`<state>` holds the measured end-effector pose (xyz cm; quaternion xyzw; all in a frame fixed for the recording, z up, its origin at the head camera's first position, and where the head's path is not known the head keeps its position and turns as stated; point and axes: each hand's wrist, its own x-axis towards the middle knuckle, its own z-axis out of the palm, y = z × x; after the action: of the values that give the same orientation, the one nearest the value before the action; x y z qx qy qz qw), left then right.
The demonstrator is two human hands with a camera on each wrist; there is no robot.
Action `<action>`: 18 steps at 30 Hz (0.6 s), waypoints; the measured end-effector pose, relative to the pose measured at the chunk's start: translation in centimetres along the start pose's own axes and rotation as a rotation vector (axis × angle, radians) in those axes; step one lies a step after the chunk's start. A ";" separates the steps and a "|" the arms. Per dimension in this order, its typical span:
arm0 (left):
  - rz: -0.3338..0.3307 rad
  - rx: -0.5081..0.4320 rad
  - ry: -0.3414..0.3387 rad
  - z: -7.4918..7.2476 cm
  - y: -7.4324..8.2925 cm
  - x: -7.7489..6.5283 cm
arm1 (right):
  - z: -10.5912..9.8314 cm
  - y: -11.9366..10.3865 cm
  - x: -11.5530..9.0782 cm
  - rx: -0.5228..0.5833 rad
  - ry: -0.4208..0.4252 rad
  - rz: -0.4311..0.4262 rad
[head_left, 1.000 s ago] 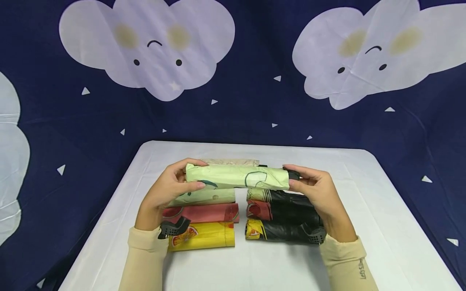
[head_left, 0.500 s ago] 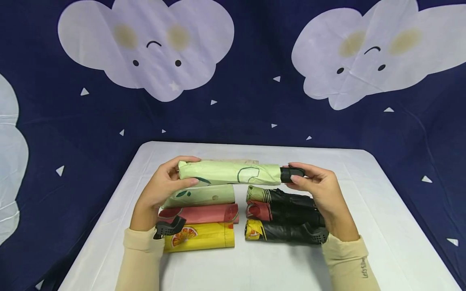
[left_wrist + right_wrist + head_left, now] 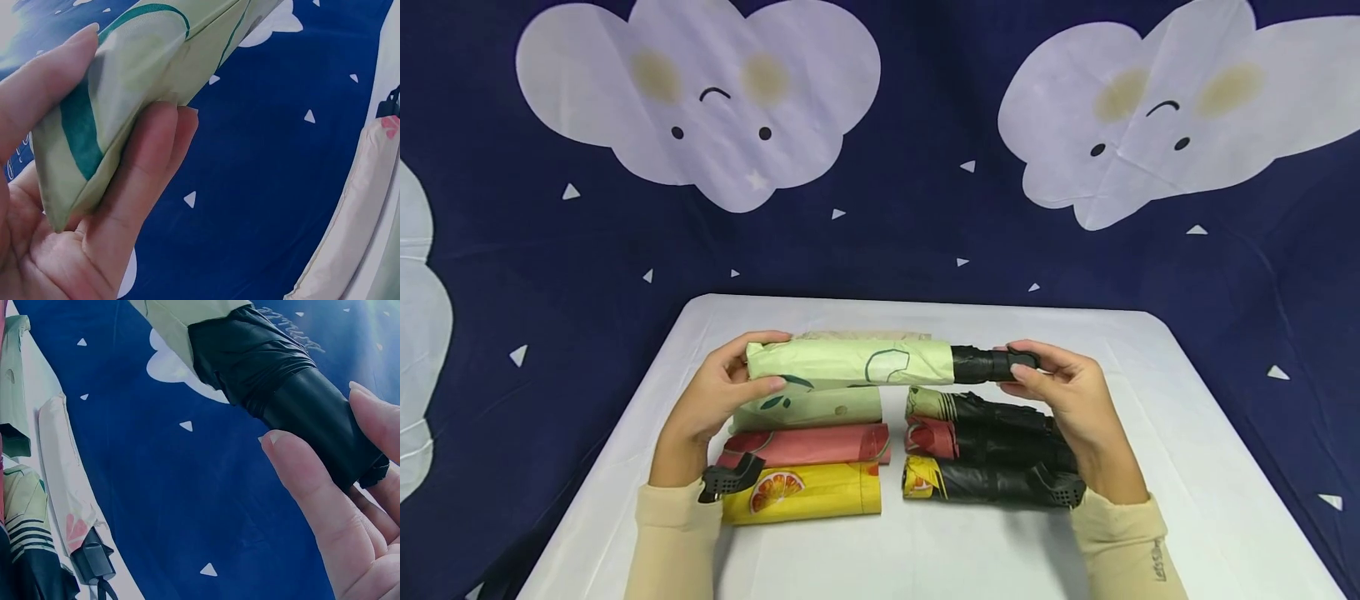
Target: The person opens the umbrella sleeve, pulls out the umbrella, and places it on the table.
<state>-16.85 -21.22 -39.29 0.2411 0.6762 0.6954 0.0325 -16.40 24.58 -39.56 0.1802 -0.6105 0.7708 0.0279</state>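
Note:
A folding umbrella (image 3: 976,364) with a black handle sticks out of the right end of a light green sleeve (image 3: 850,362). My left hand (image 3: 718,387) grips the sleeve's left end, thumb in front and fingers behind. In the left wrist view the sleeve (image 3: 137,69) shows a dark green curve and a folded-in end by the palm. With thumb and fingers, my right hand (image 3: 1067,383) pinches the black handle. Gathered black cloth shows between handle and sleeve in the right wrist view, where the umbrella (image 3: 312,419) runs diagonally. The rest of the umbrella is hidden inside the sleeve.
On the white table (image 3: 925,558) below lie a green sleeve (image 3: 820,407), a red sleeve (image 3: 820,444) and a yellow sleeve (image 3: 827,490). Three black folded umbrellas (image 3: 992,483) lie opposite them at right. Behind the held umbrella lies a cream-covered umbrella (image 3: 62,462) with a black handle.
The hands have moved apart: the left hand with the sleeve went left, the right hand slightly right. More of the black umbrella now shows outside the sleeve.

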 end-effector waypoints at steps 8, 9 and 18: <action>0.004 0.007 0.008 -0.2 -0.3 -0.7 | -0.4 0.1 -0.4 0.012 -0.002 0.001; 0.007 0.007 0.007 -0.2 -0.3 -0.7 | -0.5 0.1 -0.4 0.015 -0.003 -0.001; 0.017 0.020 0.031 -0.9 -0.3 -1.0 | -0.9 -0.1 -0.4 0.034 -0.005 -0.014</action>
<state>-16.38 -22.37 -39.87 0.2362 0.6814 0.6926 0.0139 -16.24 25.53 -39.76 0.1868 -0.5960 0.7804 0.0289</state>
